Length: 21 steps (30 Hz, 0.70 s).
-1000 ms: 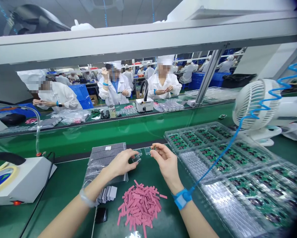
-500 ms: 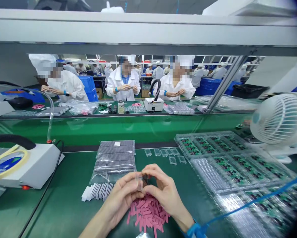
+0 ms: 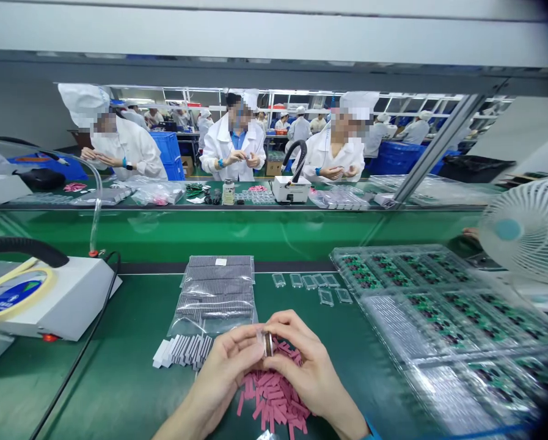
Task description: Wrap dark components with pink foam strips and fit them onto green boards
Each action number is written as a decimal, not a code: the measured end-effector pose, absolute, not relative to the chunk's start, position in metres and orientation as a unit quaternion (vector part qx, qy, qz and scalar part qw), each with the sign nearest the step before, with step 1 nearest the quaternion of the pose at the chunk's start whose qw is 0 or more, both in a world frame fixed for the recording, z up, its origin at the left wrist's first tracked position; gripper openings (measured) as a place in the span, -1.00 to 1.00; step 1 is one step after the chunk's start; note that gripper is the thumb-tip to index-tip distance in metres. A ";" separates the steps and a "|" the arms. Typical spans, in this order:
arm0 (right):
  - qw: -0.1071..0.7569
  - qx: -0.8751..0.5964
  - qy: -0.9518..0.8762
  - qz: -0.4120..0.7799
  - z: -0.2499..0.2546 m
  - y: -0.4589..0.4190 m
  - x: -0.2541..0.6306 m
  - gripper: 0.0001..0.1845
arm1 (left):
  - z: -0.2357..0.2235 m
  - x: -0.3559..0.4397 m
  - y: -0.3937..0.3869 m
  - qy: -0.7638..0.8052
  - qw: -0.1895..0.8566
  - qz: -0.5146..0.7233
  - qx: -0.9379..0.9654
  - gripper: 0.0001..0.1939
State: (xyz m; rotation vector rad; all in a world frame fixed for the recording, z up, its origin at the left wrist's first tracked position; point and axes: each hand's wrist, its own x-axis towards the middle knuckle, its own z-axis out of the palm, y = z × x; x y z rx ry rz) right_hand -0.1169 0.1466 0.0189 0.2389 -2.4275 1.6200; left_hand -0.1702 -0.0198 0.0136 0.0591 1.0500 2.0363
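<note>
"What are your hands doing?"

"Your left hand (image 3: 225,360) and right hand (image 3: 308,376) are together, pinching a clear part (image 3: 261,342) directly above the pink strips (image 3: 274,397), probably to keep them within reach."

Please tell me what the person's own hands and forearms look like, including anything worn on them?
The left hand and right hand are bare, with no gloves, and no sleeve shows on the forearms in view. At the right wrist, on the picture's lower edge, a sliver of blue strap shows. A thin blue cable runs along that edge, its link to the strap out of view.
</note>
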 end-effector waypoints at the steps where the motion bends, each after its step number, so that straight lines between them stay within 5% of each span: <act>1: 0.106 0.084 -0.832 0.538 0.018 0.147 -0.117 -0.66 | 0.013 -0.170 -0.020 0.420 0.411 0.809 0.022 -0.66; 7: 0.119 0.110 -0.854 0.494 0.016 0.151 -0.116 -0.46 | 0.011 -0.169 -0.018 0.378 0.434 0.818 0.012 -0.67; 11: 0.168 0.039 -0.851 0.497 0.021 0.169 -0.110 -0.84 | 0.014 -0.170 -0.019 0.390 0.437 0.811 -0.018 -0.63; 18: 0.005 -0.123 -0.918 0.378 0.005 0.212 -0.055 -0.73 | 0.018 -0.166 -0.021 0.377 0.449 0.809 -0.045 -0.63; 21: -0.001 -0.114 -0.944 0.309 -0.010 0.218 -0.035 -0.73 | 0.018 -0.162 -0.020 0.371 0.456 0.808 -0.041 -0.65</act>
